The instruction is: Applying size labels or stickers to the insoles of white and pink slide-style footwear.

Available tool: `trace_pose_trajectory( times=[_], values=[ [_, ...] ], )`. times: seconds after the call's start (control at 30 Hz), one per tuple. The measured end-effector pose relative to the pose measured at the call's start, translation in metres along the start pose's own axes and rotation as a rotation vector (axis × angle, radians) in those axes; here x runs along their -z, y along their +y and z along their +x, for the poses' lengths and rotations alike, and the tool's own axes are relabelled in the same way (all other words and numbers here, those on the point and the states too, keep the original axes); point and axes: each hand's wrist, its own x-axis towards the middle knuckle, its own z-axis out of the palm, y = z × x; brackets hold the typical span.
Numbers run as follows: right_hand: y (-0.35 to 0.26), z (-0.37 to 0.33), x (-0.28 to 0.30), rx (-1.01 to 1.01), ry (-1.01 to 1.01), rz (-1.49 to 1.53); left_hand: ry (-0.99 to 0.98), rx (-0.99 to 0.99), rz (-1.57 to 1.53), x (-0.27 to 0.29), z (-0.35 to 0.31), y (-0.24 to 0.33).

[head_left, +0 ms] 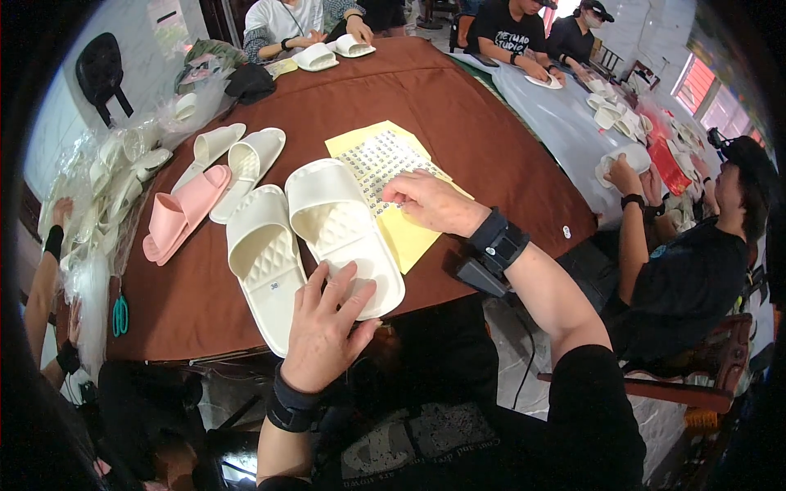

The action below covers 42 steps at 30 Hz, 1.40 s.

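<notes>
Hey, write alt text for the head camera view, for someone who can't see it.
A person's left hand rests on the heel of a cream slipper beside a matching slipper, while the right hand is at a yellow sheet of small labels. White slippers and pink footwear lie on the brown-covered table; other people are nearby.

- Brown-clothed table [491, 155], one.
- White slipper pair [326, 196], side by side, near edge.
- Yellow sheet [408, 237], bearing small labels [378, 159], just beyond the pair.
- Pink slipper [187, 216], left.
- Second white pair [255, 155], beside the pink.
- Teal-handled scissors [121, 316], left edge.
- Small white tag [566, 232], right corner.
</notes>
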Motion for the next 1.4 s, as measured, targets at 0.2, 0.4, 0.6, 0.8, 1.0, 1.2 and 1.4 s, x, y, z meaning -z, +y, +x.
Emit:
trace_pose_trajectory(
  times=[0.2, 0.4, 0.6, 0.8, 1.0, 1.2, 1.4],
  values=[
    [0.0011, -0.0007, 0.0003, -0.067, -0.037, -0.001, 0.004, 0.013, 0.005, -0.0008, 0.0001, 0.0001],
    [0.0037, -0.0006, -0.0029, -0.023, 0.008, 0.025, 0.002, 0.001, -0.006, -0.0008, -0.0002, -0.0009],
    [0.0033, 0.0002, -0.002, -0.01, -0.015, -0.015, -0.01, 0.008, 0.003, -0.0011, -0.0004, -0.0012],
    [0.0006, -0.0007, -0.0014, -0.065, -0.03, 0.007, -0.009, 0.009, -0.006, -0.0009, -0.0003, -0.0012],
    [0.0024, -0.0013, -0.0003, -0.042, -0.054, -0.001, -0.007, 0.009, -0.007, -0.0011, -0.0002, -0.0013],
    [0.0017, 0.0001, -0.0019, -0.018, -0.038, -0.012, -0.004, 0.007, -0.006, -0.0005, -0.0002, -0.001],
    [-0.0013, -0.0006, 0.0002, -0.091, -0.063, 0.004, 0.0, 0.009, -0.007, -0.0004, -0.0003, -0.0012]
  ],
)
